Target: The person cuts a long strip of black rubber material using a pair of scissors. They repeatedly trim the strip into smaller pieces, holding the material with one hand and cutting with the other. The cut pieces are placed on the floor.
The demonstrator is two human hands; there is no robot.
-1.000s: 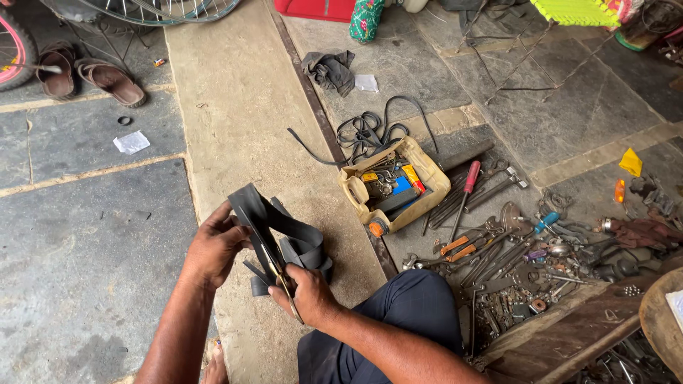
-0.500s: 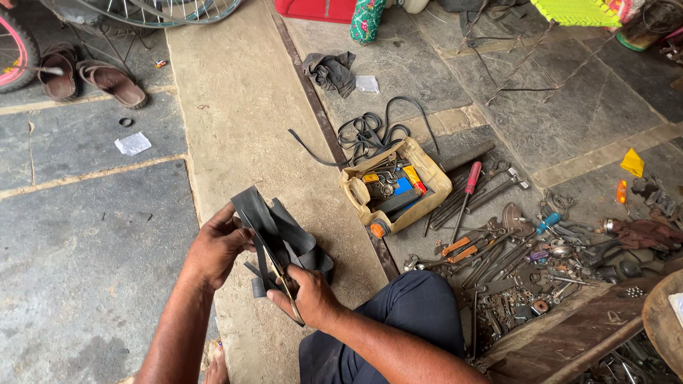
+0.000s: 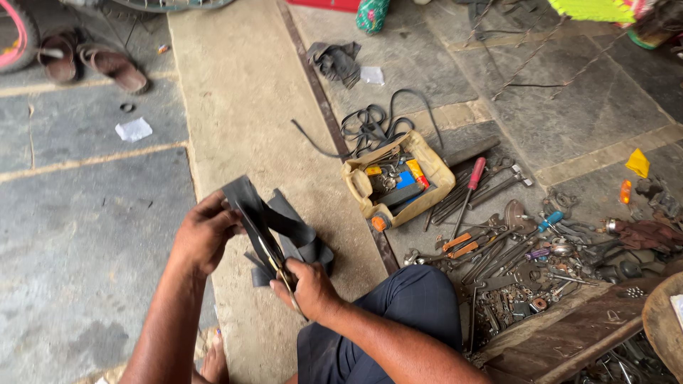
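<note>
A strip of black rubber tube [image 3: 274,224] is pulled taut above the concrete floor [image 3: 235,92] by the left hand [image 3: 203,235], its grip pinching the upper end, so scissors [image 3: 274,262], clasped in the right hand [image 3: 309,288], can be run through it. A tan tool tray [image 3: 435,186] lies at two o'clock.

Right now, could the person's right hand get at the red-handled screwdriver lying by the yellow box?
Probably not at once: the right hand is busy with scissors on the black rubber piece. The red-handled screwdriver lies uncovered beyond the knee, so it would need a stretch.
</note>
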